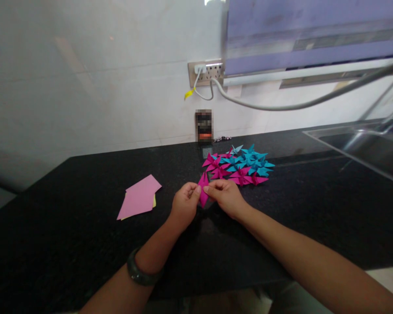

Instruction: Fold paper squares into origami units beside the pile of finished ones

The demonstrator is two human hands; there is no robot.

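Note:
Between my two hands is a magenta origami piece [203,195], folded into a narrow diamond with pointed tips. My left hand [185,201] pinches its left side between thumb and fingers. On the opposite side, my right hand [227,197] grips it the same way. Just beyond my right hand lies a group of finished-looking paper cranes, several magenta cranes [240,175] in front and several blue cranes [253,160] behind. One pale blue crane [236,149] sits at the back of the group. Left of my hands rests a stack of pink paper [140,198], with a yellow edge showing beneath.
The black countertop [85,244] runs up to a tiled wall. A phone-like object [204,126], blurred out, leans there beside a beaded string [222,139]. Above it are a wall socket [212,72] and a hanging grey cable [281,107]. A sink [356,148] is at right.

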